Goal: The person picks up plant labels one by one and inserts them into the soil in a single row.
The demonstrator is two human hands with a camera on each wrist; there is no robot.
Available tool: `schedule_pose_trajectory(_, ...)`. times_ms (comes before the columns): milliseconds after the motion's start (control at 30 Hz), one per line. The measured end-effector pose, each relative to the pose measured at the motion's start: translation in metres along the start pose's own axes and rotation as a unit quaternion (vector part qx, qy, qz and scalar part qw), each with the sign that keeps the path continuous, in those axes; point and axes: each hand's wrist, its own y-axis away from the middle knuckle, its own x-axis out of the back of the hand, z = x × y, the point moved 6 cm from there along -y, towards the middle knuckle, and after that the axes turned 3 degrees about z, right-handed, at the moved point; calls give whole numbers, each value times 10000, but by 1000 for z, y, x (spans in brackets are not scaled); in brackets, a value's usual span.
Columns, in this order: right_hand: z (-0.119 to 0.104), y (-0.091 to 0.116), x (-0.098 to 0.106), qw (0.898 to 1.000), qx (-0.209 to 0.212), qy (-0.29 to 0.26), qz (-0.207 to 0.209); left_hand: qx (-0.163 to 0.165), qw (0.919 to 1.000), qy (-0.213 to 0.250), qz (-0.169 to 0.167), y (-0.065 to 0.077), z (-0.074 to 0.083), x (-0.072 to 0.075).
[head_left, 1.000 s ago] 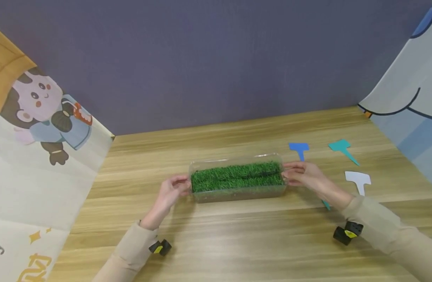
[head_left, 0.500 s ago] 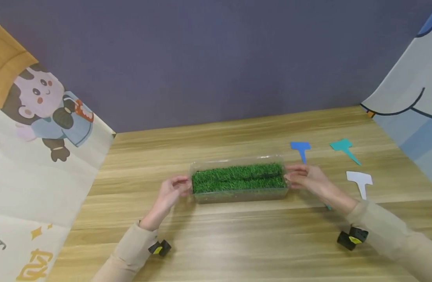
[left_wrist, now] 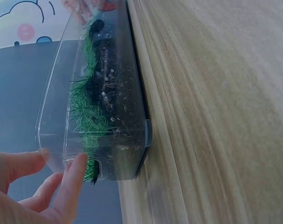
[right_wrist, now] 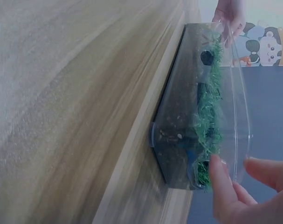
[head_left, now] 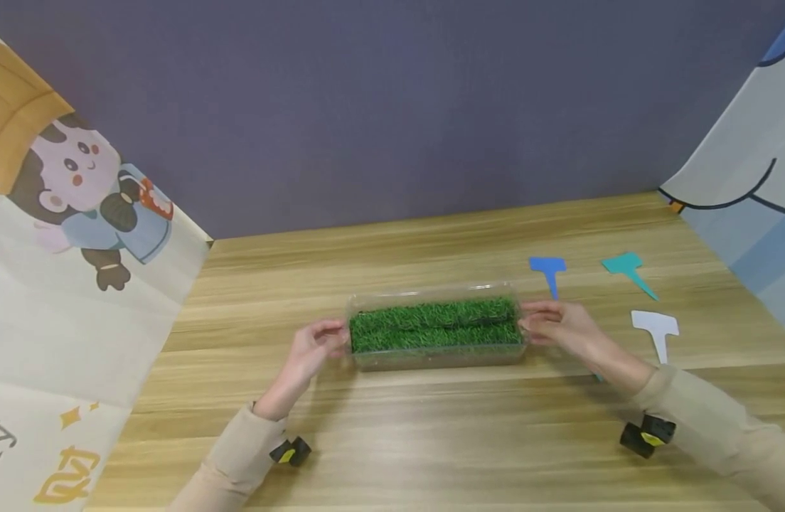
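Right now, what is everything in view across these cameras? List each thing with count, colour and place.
clear plastic box: one, transparent, centre of the table, between both hands
artificial grass: two green strips, inside the box
blue plant label: one, on the table right of the box
teal plant label: one, further right
white plant label: one, right, nearer the person
wooden table: one, light brown
cartoon cloths: left and right sides
left hand: touches the box's left end
right hand: touches its right end
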Motion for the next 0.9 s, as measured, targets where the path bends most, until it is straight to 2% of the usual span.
schedule_pose_trajectory(167, 0, -5, 4, 9994, -230, -134, -217, 12, 10000, 64, -24, 1, 0, 0)
schedule_pose_trajectory(267, -1, -12, 9, 9984, -376, 32, -414, 19, 10000, 76, -42, 1, 0, 0)
schedule_pose_trajectory(433, -7, -30, 25, 9947, -368, 656, -706, 21, 9999, 81, -82, 1, 0, 0)
schedule_pose_trajectory(633, -5, -53, 46, 9831, -435, 1448, -1028, 23, 9999, 78, -92, 1, 0, 0)
schedule_pose_trajectory(733, -4, -62, 56, 9752, -320, 1974, -946, 25, 9999, 84, -96, 1, 0, 0)
schedule_pose_trajectory(900, -13, -76, 70, 9562, 227, 2870, -522, 32, 9999, 69, -93, 1, -1, 0)
